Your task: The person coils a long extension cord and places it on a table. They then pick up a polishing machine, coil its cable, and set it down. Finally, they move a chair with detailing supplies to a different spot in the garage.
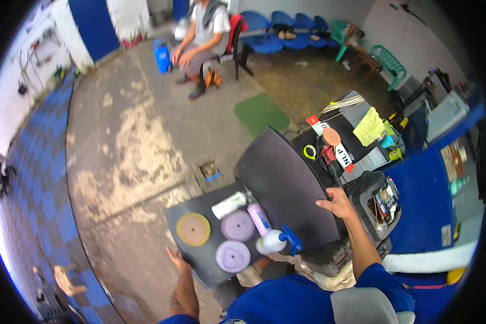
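A flat dark board [184, 264] in front of me carries three round polishing pads: a yellow pad [193, 229], a purple pad [237, 225] and a whitish-purple pad [233, 256]. Beside them are a white bottle [230, 205], a pink bottle [259, 218] and a white spray bottle [271, 242] with a blue trigger. A large curved dark panel [281, 183] rises to their right. My right hand [338, 205] holds the panel's right edge, thumb on the near face and some fingers hidden. By the board's left edge is my left hand [177, 259], fingers stretched out, slightly blurred.
At the right, a dark table holds a red-and-black polisher [329, 156], green tape [309, 152] and a yellow cloth [369, 127]. A black tool case [375, 208] stands nearer. Farther off, a person [205, 43] sits on a chair near a blue container [162, 56].
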A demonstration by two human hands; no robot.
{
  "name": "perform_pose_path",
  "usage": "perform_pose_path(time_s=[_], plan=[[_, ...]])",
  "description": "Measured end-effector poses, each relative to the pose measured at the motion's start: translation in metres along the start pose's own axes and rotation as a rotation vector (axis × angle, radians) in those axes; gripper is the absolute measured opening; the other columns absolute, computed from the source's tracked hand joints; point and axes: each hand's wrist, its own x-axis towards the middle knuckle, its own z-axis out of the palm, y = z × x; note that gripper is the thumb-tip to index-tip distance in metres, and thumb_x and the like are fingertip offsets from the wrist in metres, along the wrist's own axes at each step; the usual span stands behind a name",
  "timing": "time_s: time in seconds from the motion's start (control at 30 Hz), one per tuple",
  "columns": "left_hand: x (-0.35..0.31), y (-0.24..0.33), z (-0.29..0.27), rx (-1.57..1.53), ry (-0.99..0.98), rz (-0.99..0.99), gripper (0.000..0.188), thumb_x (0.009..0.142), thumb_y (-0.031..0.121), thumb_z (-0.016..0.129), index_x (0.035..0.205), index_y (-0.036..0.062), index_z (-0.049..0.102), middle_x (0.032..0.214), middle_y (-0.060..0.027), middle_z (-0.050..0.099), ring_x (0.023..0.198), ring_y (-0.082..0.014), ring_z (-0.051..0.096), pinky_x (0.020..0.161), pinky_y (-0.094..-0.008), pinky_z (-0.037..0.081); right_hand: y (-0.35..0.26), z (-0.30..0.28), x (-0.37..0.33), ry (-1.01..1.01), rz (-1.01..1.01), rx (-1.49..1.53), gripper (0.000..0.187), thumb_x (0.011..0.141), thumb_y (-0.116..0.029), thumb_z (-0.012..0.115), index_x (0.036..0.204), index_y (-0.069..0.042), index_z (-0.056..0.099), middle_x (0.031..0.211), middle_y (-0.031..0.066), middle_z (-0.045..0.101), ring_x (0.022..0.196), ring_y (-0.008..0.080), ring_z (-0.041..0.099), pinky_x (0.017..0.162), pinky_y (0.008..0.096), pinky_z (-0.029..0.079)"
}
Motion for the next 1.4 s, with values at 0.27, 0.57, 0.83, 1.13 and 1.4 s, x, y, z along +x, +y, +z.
perform_pose_path(time_s=[0.27,0.57,0.83,1.13,1.4], plan=[[0.092,-0.086,0.029,-0.078,0.095,-0.023,0.103,0.077,0.079,0.044,0.141,-0.0001,0.030,0.143,-0.0204,0.034,0.134,-0.0348,0.030,0.111,-0.0499,0.023,0.072,0.025,0.122,-0.183,0.051,-0.148,0.019,0.079,-0.010,0.074,0.086,0.004,0.064,0.077,0.0013,0.065,0.069,0.0049,0.056,0.059,0.0229,0.047],[0.129,-0.092,0.029,0.061,-0.098,-0.025,0.110,0.074,0.084,0.040,0.146,0.0013,0.028,0.147,-0.0245,0.031,0.135,-0.0374,0.032,0.111,-0.0496,0.021,0.094,0.053,0.144,-0.154,0.020,-0.205,0.015,0.082,-0.009,0.071,0.086,0.004,0.065,0.074,0.0031,0.066,0.065,0.0048,0.058,0.057,0.0227,0.047],[0.052,-0.095,-0.020,0.368,-0.065,0.315,0.090,0.086,0.071,0.041,0.151,0.0143,0.016,0.149,-0.0194,0.030,0.133,-0.0394,0.036,0.099,-0.0563,0.033,0.085,0.054,0.133,-0.080,-0.120,-0.413,0.026,0.076,-0.017,0.075,0.092,0.001,0.065,0.073,0.0082,0.067,0.066,0.0144,0.063,0.061,0.0309,0.049],[-0.105,-0.075,-0.122,0.768,-0.840,0.263,0.030,0.081,0.009,0.043,0.090,0.0014,0.071,0.086,-0.0082,0.070,0.072,-0.0164,0.066,0.068,-0.0292,0.053,-0.036,0.130,0.042,0.248,-0.405,-0.540,0.053,0.075,-0.020,0.075,0.121,-0.005,0.055,0.100,0.0126,0.056,0.093,0.0265,0.057,0.080,0.0357,0.047],[-0.217,-0.017,-0.225,1.021,-1.059,0.168,0.028,0.085,0.028,0.065,0.099,0.0038,0.066,0.086,-0.0041,0.065,0.078,-0.0126,0.058,0.066,-0.0292,0.048,0.010,0.366,-0.123,-1.085,-0.464,-0.810,0.054,0.077,-0.041,0.069,0.121,-0.011,0.058,0.097,0.0186,0.067,0.092,0.0337,0.065,0.079,0.0434,0.050]])
